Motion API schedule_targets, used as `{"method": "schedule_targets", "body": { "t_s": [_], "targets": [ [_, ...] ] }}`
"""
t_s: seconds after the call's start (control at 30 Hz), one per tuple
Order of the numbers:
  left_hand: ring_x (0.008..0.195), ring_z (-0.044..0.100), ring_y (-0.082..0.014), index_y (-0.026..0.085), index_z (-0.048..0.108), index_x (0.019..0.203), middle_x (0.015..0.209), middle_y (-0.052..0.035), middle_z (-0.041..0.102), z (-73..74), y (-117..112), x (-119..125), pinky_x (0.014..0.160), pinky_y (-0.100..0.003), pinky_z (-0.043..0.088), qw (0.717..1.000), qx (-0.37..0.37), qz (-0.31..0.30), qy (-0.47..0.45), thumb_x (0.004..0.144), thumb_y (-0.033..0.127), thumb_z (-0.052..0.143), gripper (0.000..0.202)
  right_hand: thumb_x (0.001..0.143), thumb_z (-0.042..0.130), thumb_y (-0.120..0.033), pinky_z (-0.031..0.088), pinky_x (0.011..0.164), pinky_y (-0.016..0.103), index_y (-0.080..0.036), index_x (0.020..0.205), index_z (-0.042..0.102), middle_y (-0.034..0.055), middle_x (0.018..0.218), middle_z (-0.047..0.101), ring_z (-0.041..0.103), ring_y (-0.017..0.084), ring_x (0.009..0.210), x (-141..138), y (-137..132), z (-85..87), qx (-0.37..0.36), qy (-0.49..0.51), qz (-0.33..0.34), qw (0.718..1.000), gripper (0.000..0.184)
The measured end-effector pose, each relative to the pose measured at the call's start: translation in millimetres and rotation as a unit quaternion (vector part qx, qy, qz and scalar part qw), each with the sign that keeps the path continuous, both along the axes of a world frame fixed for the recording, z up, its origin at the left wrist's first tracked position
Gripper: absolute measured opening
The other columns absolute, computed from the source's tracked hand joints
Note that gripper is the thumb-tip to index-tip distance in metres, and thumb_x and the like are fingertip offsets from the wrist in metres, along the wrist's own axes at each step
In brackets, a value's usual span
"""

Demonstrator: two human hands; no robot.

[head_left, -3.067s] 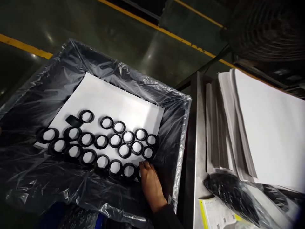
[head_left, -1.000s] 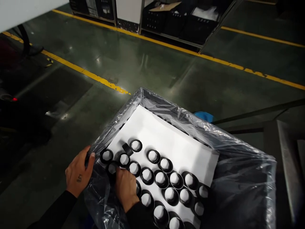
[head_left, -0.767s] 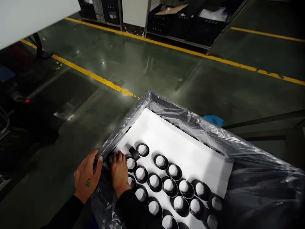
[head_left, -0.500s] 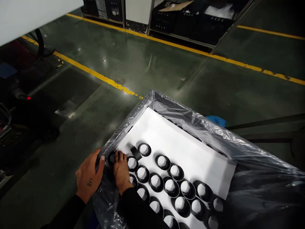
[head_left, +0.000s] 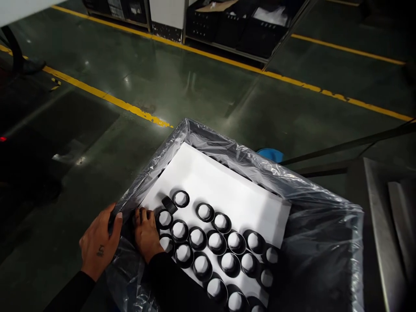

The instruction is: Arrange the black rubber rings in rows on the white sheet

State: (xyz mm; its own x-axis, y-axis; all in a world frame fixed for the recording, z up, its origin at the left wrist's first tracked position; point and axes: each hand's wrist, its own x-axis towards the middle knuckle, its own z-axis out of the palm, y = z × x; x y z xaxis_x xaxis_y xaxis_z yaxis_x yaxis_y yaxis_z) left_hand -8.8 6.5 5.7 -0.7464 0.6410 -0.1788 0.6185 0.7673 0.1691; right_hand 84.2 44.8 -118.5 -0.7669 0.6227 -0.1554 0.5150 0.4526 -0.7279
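My left hand [head_left: 100, 242] is closed over the rim of a crate lined with clear plastic film [head_left: 138, 173], thumb on the inner side. Just inside that wall, my right hand [head_left: 147, 234] reaches down with its fingers curled; whatever lies under the fingertips is hidden. Beside it, several short black round cup-like parts [head_left: 180, 231] with pale middles stand in rough rows on a white sheet [head_left: 227, 177]. One black part [head_left: 169, 203] lies tipped on its side near my right fingers.
A blue round object [head_left: 270, 154] is behind the crate's far wall. Metal framing [head_left: 377, 229] stands to the right. Across the green floor with yellow lines [head_left: 221, 55], a rack holds black bins [head_left: 224, 26]. Dark equipment is at the left.
The view has shifted, so the crate and both hands appear further left. My left hand stays on the rim; my right hand stays by the inner wall, fingers still curled.
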Motion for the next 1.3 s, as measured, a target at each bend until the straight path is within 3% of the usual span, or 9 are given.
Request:
{"method": "schedule_targets", "body": {
  "t_s": [0.37,0.53,0.67,0.77,0.87,0.97,1.07,1.17,1.3],
  "targets": [
    [0.122,0.056,-0.0321,0.023,0.044,0.137,0.131,-0.0106,0.061,5.1,0.0,-0.2,0.097,-0.042,0.046,0.999,-0.035,0.015,-0.009,0.095,0.058,0.025,0.058,0.092,0.039,-0.008,0.042,0.109,0.053,-0.001,0.148,0.027,0.029,0.147,0.039,0.04,0.039,0.134,5.0,-0.5,13.3,0.006,0.013,0.024,1.0,0.057],
    [0.125,0.052,-0.0321,0.026,0.039,0.139,0.132,-0.0104,0.058,9.8,-2.0,-5.1,0.104,-0.048,0.042,0.998,-0.023,-0.034,-0.04,0.094,0.058,0.029,0.057,0.091,0.049,-0.01,0.045,0.108,0.037,-0.023,0.146,0.035,0.0108,0.15,0.04,0.043,0.027,0.133,81.5,16.6,43.0,-0.003,0.033,-0.029,0.999,0.059],
    [0.139,0.029,-0.0427,0.02,0.039,0.142,0.144,-0.0192,0.04,37.1,7.0,5.7,0.106,-0.067,0.031,0.986,0.006,-0.127,0.107,0.09,0.055,0.036,0.062,0.095,0.04,-0.009,0.051,0.096,0.031,-0.02,0.129,0.053,0.0081,0.122,0.059,0.055,0.019,0.109,157.5,33.9,45.0,-0.014,-0.036,-0.171,0.985,0.038],
    [0.131,0.043,-0.0331,0.025,0.05,0.13,0.137,-0.0122,0.048,44.6,21.1,22.6,0.105,-0.052,0.041,0.987,0.013,-0.156,0.027,0.093,0.05,0.039,0.047,0.096,0.043,-0.013,0.051,0.092,0.037,-0.02,0.119,0.06,0.0076,0.112,0.064,0.055,0.022,0.103,169.8,39.7,34.6,0.0,-0.067,-0.17,0.983,0.03],
    [0.105,0.063,-0.0183,0.023,0.057,0.118,0.117,-0.0049,0.064,14.4,38.7,37.6,0.094,-0.031,0.05,0.963,-0.081,-0.23,-0.114,0.098,0.04,0.039,0.032,0.093,0.047,-0.014,0.048,0.089,0.045,-0.021,0.11,0.065,0.009,0.107,0.066,0.054,0.028,0.1,143.9,38.8,24.1,0.023,-0.088,-0.14,0.986,0.026],
    [0.111,0.062,-0.0215,0.008,0.057,0.12,0.115,-0.0129,0.066,-38.5,55.7,45.0,0.099,-0.037,0.049,0.945,-0.147,-0.278,-0.09,0.096,0.024,0.048,0.03,0.091,0.048,-0.014,0.045,0.087,0.051,-0.015,0.11,0.067,0.0152,0.108,0.064,0.052,0.033,0.101,113.2,37.6,18.1,0.039,-0.117,-0.155,0.98,0.026],
    [0.102,0.065,-0.0211,0.012,0.062,0.11,0.108,-0.0083,0.069,-78.4,68.6,43.3,0.09,-0.042,0.054,0.925,-0.2,-0.32,-0.047,0.094,0.024,0.054,0.022,0.091,0.048,-0.017,0.043,0.085,0.051,-0.015,0.104,0.069,0.0163,0.11,0.062,0.05,0.034,0.102,99.4,39.4,14.4,0.037,-0.135,-0.18,0.974,0.025],
    [0.095,0.066,-0.0196,0.014,0.064,0.1,0.101,-0.0053,0.069,-89.1,79.4,32.5,0.087,-0.042,0.055,0.903,-0.235,-0.36,0.002,0.093,0.026,0.055,0.016,0.092,0.051,-0.027,0.042,0.083,0.051,-0.018,0.103,0.07,0.015,0.109,0.061,0.049,0.034,0.101,98.4,42.3,12.1,0.028,-0.142,-0.196,0.97,0.024],
    [0.098,0.065,-0.0203,0.014,0.063,0.107,0.107,-0.0063,0.067,-78.4,91.4,14.5,0.088,-0.043,0.055,0.875,-0.264,-0.398,0.082,0.093,0.024,0.056,0.018,0.093,0.051,-0.034,0.04,0.087,0.051,-0.021,0.106,0.068,0.013,0.112,0.06,0.047,0.034,0.105,98.4,43.9,13.0,0.02,-0.134,-0.194,0.972,0.026]
  ]
}}
